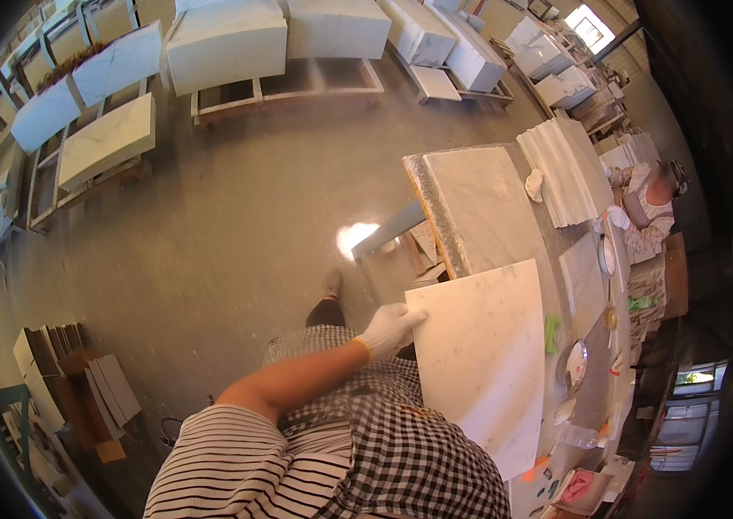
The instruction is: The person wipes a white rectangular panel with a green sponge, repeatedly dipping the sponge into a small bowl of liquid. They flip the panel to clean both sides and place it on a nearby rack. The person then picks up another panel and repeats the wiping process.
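My left hand point(390, 329), in a white glove, grips the near left edge of a white marble slab point(483, 355). The slab is a thin, flat rectangle with faint grey veining, and it extends over the near part of the worktable point(539, 238). Whether the tabletop bears its weight I cannot tell. My right hand is nowhere to be seen. Just beyond the held piece, another pale marble slab point(479, 199) lies flat on the table.
A co-worker point(650, 203) in white gloves stands across the table by a stack of slabs point(561, 173). A green item point(551, 333) and a round dish point(576, 363) lie right of my slab. Marble blocks point(228, 48) rest on metal frames at the back; boxes point(81, 381) stand at left.
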Available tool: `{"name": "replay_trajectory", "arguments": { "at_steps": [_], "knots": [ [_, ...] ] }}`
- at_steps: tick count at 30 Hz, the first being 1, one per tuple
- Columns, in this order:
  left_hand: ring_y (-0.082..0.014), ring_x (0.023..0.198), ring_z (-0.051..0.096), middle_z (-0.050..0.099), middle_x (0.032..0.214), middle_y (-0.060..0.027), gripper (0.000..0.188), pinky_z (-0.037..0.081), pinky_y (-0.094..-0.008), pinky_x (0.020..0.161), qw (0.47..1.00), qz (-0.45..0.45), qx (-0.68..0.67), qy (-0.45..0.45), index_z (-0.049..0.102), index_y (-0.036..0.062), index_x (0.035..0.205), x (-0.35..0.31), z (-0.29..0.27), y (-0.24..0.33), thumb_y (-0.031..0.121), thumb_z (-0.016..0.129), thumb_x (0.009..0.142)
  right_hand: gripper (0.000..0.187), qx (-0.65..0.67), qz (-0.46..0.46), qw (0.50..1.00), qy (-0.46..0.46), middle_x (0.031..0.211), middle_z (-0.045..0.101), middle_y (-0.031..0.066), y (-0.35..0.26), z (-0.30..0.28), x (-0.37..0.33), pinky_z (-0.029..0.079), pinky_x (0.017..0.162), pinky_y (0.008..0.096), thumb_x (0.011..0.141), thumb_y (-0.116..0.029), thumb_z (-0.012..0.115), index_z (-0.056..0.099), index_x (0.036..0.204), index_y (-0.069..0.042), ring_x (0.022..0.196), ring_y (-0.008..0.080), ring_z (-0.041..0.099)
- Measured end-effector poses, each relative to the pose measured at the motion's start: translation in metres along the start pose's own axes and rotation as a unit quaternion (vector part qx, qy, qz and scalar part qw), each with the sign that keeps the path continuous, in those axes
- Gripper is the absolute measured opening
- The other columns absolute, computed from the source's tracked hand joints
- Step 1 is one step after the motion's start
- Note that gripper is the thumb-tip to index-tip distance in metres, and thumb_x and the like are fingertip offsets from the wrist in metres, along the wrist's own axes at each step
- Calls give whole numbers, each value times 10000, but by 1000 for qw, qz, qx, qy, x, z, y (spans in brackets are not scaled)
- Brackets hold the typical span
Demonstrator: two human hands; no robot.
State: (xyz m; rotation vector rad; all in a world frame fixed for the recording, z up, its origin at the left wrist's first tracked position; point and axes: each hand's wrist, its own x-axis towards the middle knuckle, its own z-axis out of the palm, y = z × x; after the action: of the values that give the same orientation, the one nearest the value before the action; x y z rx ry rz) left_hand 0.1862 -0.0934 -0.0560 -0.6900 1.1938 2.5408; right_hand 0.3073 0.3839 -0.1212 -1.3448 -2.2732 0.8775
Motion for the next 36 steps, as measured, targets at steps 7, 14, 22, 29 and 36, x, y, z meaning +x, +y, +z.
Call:
{"name": "replay_trajectory", "arguments": {
  "at_steps": [7, 14, 22, 29, 36],
  "knots": [
    [-114, 656, 560, 668, 802, -49, 339, 436, -274, 572, 1000, 7, 26, 8, 718, -50, 977, 0, 0, -2, 288, 688, 965, 573, -22, -20, 1000, -5, 1278, 668, 250, -14, -1, 6, 482, 1015, 453, 1062, -405, 480, 588, 1346, 81, 1168, 394, 634],
    [-123, 660, 566, 671, 818, -56, 346, 451, -284, 590, 998, -4, 54, 9, 714, -48, 1001, 3, -2, -2, 295, 675, 969, 567, -28, -32, 999, -7, 1282, 666, 248, -22, -1, 7, 475, 1025, 454, 1057, -400, 491, 592, 1342, 79, 1178, 393, 629],
    [-179, 839, 652, 693, 1021, -118, 587, 520, -309, 692, 998, -39, -1, 44, 664, -65, 1186, 11, -3, -2, 475, 559, 982, 559, -32, -41, 999, -8, 1286, 664, 246, -24, -3, 10, 467, 1036, 456, 1052, -395, 503, 597, 1338, 77, 1190, 392, 622],
    [-205, 1156, 602, 650, 1282, -152, 727, 466, -329, 1004, 988, -133, -13, 82, 577, -84, 1366, 12, -5, 1, 552, 544, 1015, 553, -39, -57, 998, 3, 1289, 663, 244, -20, -11, 20, 460, 1046, 457, 1047, -390, 514, 601, 1333, 75, 1200, 390, 617],
    [-186, 1228, 548, 612, 1370, -124, 724, 421, -316, 1062, 971, -133, 134, -149, 548, -66, 1418, -9, -9, -24, 534, 582, 1015, 547, -69, -309, 946, 76, 1293, 661, 243, -43, -44, 35, 453, 1055, 458, 1042, -385, 525, 605, 1329, 73, 1210, 389, 611]
  ]
}}
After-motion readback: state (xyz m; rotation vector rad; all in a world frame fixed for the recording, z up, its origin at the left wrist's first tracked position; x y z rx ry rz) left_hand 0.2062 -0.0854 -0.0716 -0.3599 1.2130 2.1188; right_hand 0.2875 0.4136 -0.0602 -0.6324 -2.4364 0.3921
